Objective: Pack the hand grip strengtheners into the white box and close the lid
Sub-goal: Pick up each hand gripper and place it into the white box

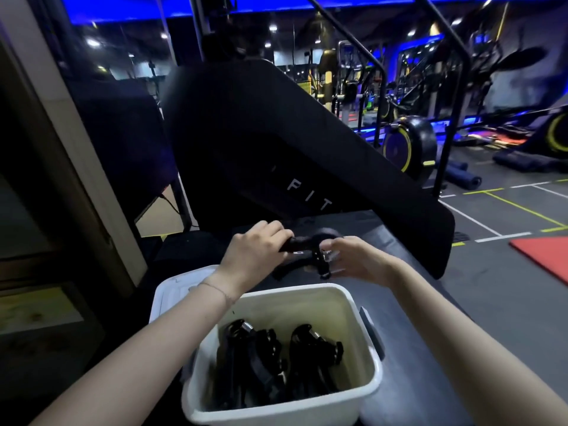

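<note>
A white box [362,392] stands open near the bottom centre, with several black hand grip strengtheners [276,358] lying inside it. Its white lid [172,293] lies flat just behind and left of the box, partly under my left forearm. Beyond the box, above the dark surface, my left hand [252,253] grips one handle of a black hand grip strengthener [307,250]. My right hand [353,259] holds the other end of that strengthener near its knob, fingers curled and blurred.
The box sits on a dark grey platform [415,302] of a large black gym machine [276,142] that rises behind the hands. A red mat [544,256] and taped floor lines lie to the right. Cardio machines stand farther back.
</note>
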{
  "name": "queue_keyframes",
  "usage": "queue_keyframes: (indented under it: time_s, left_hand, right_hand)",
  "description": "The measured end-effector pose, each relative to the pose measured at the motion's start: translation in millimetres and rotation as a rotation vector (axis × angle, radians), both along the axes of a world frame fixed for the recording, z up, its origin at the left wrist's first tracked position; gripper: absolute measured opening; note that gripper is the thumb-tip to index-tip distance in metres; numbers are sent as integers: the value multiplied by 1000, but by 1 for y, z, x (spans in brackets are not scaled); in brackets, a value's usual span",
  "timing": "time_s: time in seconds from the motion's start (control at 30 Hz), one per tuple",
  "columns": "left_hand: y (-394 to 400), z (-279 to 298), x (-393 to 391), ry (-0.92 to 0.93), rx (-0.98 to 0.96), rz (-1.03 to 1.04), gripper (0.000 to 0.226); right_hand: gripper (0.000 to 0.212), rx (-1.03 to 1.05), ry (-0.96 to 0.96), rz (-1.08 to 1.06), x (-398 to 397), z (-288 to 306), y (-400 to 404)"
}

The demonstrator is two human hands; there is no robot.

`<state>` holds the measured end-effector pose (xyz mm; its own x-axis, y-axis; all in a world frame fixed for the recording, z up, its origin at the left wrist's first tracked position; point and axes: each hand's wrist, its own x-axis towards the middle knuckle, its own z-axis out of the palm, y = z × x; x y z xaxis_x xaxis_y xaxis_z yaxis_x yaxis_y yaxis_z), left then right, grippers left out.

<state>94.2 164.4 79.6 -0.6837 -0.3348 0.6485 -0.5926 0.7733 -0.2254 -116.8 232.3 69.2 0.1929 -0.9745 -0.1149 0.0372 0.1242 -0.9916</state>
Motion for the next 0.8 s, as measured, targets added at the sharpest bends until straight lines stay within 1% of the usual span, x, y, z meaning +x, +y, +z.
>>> queue_keyframes:
  time_s: [0.03,0.1,0.17,0.2,0.27,0.37,0.4,0.47,0.6,0.63,0.67,0.7,0.73,0.77,0.8]
  left_hand:
    - [2,2,2,70,119,24,28]
    - [6,4,5,243,456,40,32]
    - [8,7,4,436,750,-4,30]
    - [10,9,3,506,862,-33,28]
    - [14,10,1,576,1047,-69,27]
    - [27,9,0,606,1341,-122,26]
    - [30,9,0,601,1406,-137,27]
    - [32,5,1,590,1476,-154,29]
    - [32,-9,3,615,1631,-187,25]
    - [33,-12,4,609,1647,-188,25]
    - [33,-15,4,605,1643,-183,26]
    - [33,-18,4,604,1625,-172,26]
    - [31,-20,5,610,1603,-160,26]
    - [29,-20,6,617,1586,-154,26]
    - [28,-19,7,621,1574,-155,25]
  right_hand:
    - [36,-49,4,-50,-1,0,1]
    - [33,-162,-13,-122,-3,0,4]
    - [32,-242,-86,-205,-1,3,7]
    - [31,-271,-120,-243,1,4,8]
    - [27,-311,-159,-292,6,7,10]
    - [18,-311,-87,-373,15,7,13]
    - [17,-303,-69,-404,18,6,14]
    - [14,-291,-15,-445,23,1,17]
    - [10,-268,31,-495,33,-14,22]
    - [9,-306,109,-514,33,-20,23]
    - [8,-365,262,-525,31,-25,24]
    - [16,-418,443,-505,30,-30,26]
    - [34,-452,605,-452,28,-33,29]
    - [56,-478,719,-375,26,-35,34]
    - [78,-493,792,-294,24,-36,38]
